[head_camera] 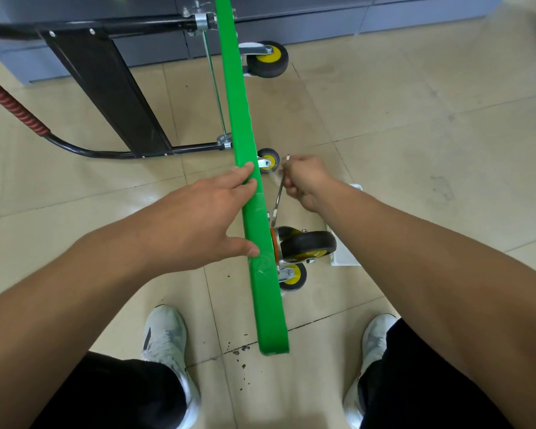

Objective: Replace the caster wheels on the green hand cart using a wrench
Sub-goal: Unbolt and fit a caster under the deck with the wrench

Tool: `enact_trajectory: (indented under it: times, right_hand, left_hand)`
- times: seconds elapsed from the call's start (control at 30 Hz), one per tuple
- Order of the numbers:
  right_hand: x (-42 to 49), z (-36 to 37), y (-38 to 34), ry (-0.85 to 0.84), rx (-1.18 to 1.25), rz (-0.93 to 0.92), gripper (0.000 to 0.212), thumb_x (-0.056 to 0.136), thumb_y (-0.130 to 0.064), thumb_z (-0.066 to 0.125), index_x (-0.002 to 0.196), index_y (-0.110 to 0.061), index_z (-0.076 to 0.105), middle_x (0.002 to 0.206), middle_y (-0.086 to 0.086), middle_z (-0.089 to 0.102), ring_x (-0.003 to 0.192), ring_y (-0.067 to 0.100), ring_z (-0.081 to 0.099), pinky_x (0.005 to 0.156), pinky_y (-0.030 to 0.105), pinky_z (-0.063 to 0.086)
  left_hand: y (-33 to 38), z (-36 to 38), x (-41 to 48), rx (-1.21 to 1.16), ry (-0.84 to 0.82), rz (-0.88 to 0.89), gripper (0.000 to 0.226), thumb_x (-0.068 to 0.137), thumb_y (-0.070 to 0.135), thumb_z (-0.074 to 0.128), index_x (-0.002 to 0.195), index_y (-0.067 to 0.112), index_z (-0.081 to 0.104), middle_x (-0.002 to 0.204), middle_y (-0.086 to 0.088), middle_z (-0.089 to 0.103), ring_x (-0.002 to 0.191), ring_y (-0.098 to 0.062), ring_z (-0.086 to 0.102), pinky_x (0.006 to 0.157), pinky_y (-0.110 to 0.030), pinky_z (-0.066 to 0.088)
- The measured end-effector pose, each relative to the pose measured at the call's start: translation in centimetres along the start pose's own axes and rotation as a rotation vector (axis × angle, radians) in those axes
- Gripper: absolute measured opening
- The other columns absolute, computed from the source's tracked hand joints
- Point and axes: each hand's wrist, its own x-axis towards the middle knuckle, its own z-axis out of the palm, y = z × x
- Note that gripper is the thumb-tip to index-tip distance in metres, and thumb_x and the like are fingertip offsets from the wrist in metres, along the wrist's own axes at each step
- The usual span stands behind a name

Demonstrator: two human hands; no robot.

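The green hand cart (245, 144) stands on its side edge on the tiled floor, underside facing right. My left hand (205, 215) rests on the deck's top edge, fingers straight, thumb against the green rim. My right hand (307, 181) grips a silver wrench (278, 199) whose lower end sits at the mount of the near large caster (308, 246), a black wheel with a yellow hub. Two smaller casters (293, 277) (268, 161) and a far large caster (268, 58) stick out from the underside.
The cart's folded black handle with a red grip (16, 109) lies to the left. A white box (345, 255) sits on the floor behind the near caster. Grey cabinets (322, 23) line the far wall. My two feet in white shoes (164, 335) stand below, near dark specks on the tiles.
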Motion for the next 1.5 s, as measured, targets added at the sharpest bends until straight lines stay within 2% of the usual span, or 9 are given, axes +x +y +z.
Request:
enact_trajectory:
  times: [0.1, 0.37, 0.47, 0.57, 0.7, 0.9, 1.13, 1.27, 1.5]
  right_hand:
    - [-1.1, -0.2, -1.6, -0.028, -0.023, -0.261, 0.012, 0.104, -0.006, 0.049, 0.106, -0.015, 0.057, 0.080, 0.008, 0.056, 0.041, 0.008, 0.037, 0.038, 0.018, 0.028]
    - [-8.4, -2.2, -4.6, -0.260, -0.152, -0.931, 0.016, 0.104, -0.003, 0.044, 0.109, -0.019, 0.042, 0.098, 0.019, 0.051, 0.058, 0.001, 0.052, 0.054, 0.017, 0.042]
    - [-10.8, -3.1, -4.2, -0.342, -0.188, -1.076, 0.021, 0.102, -0.002, 0.043, 0.109, -0.021, 0.039, 0.100, 0.029, 0.049, 0.057, 0.003, 0.047, 0.054, 0.021, 0.043]
    - [-11.9, -3.3, -3.6, -0.379, -0.229, -1.184, 0.025, 0.102, -0.004, 0.044, 0.111, -0.027, 0.038, 0.099, 0.028, 0.050, 0.056, 0.014, 0.045, 0.052, 0.033, 0.043]
    - [-12.5, -3.5, -2.7, -0.389, -0.283, -1.281, 0.026, 0.100, -0.003, 0.046, 0.111, -0.026, 0.039, 0.094, 0.028, 0.052, 0.055, 0.026, 0.046, 0.049, 0.045, 0.041]
    - [-13.1, -4.4, -1.6, -0.432, -0.366, -1.365, 0.021, 0.101, -0.004, 0.048, 0.114, -0.020, 0.043, 0.101, 0.025, 0.054, 0.060, 0.023, 0.052, 0.054, 0.039, 0.045]
    - [-13.2, -5.0, -1.0, -0.425, -0.399, -1.375, 0.017, 0.102, -0.007, 0.049, 0.114, -0.017, 0.044, 0.111, 0.008, 0.050, 0.066, 0.025, 0.056, 0.058, 0.041, 0.048]
    - [-13.2, -5.0, -0.8, -0.477, -0.409, -1.398, 0.019, 0.101, -0.001, 0.049, 0.115, -0.013, 0.045, 0.112, 0.010, 0.049, 0.071, 0.018, 0.056, 0.060, 0.039, 0.048]
    - [-13.1, -5.4, -0.7, -0.471, -0.434, -1.426, 0.016, 0.103, -0.004, 0.050, 0.115, -0.016, 0.048, 0.116, 0.000, 0.049, 0.073, 0.015, 0.058, 0.063, 0.029, 0.048]
  left_hand:
    - [-0.1, 0.1, 0.1, -0.004, 0.004, 0.009, 0.100, 0.084, 0.065, 0.060, 0.160, 0.019, 0.014, 0.168, 0.007, -0.007, 0.152, -0.010, 0.009, 0.118, -0.023, 0.017]
    - [-0.5, 0.2, 0.2, 0.019, 0.011, 0.024, 0.101, 0.084, 0.067, 0.059, 0.160, 0.019, 0.014, 0.168, 0.006, -0.007, 0.152, -0.012, 0.012, 0.118, -0.024, 0.018]
    - [-0.4, 0.2, 0.2, 0.022, 0.003, 0.014, 0.100, 0.084, 0.067, 0.059, 0.160, 0.018, 0.014, 0.168, 0.006, -0.007, 0.152, -0.014, 0.014, 0.118, -0.026, 0.021]
    - [-0.3, 0.1, 0.2, 0.025, 0.006, 0.009, 0.100, 0.084, 0.067, 0.060, 0.159, 0.017, 0.016, 0.168, 0.005, -0.004, 0.152, -0.015, 0.015, 0.118, -0.027, 0.022]
    - [-0.2, 0.0, 0.3, 0.022, 0.008, 0.003, 0.101, 0.083, 0.066, 0.062, 0.159, 0.017, 0.017, 0.168, 0.004, -0.002, 0.151, -0.016, 0.018, 0.119, -0.028, 0.023]
    - [-0.3, 0.1, 0.3, 0.014, 0.007, -0.009, 0.102, 0.082, 0.066, 0.063, 0.159, 0.017, 0.018, 0.168, 0.005, -0.001, 0.150, -0.017, 0.021, 0.117, -0.028, 0.024]
    - [-0.1, -0.1, 0.2, 0.045, 0.003, -0.012, 0.099, 0.082, 0.068, 0.060, 0.158, 0.017, 0.021, 0.168, 0.003, 0.001, 0.149, -0.018, 0.025, 0.115, -0.028, 0.025]
    - [0.0, -0.1, 0.2, 0.038, 0.009, -0.007, 0.096, 0.082, 0.068, 0.061, 0.157, 0.018, 0.026, 0.168, 0.003, 0.002, 0.149, -0.017, 0.024, 0.115, -0.028, 0.026]
    - [0.0, 0.0, 0.2, 0.026, 0.010, -0.006, 0.097, 0.082, 0.067, 0.062, 0.157, 0.017, 0.025, 0.168, 0.003, 0.003, 0.149, -0.017, 0.025, 0.115, -0.028, 0.028]
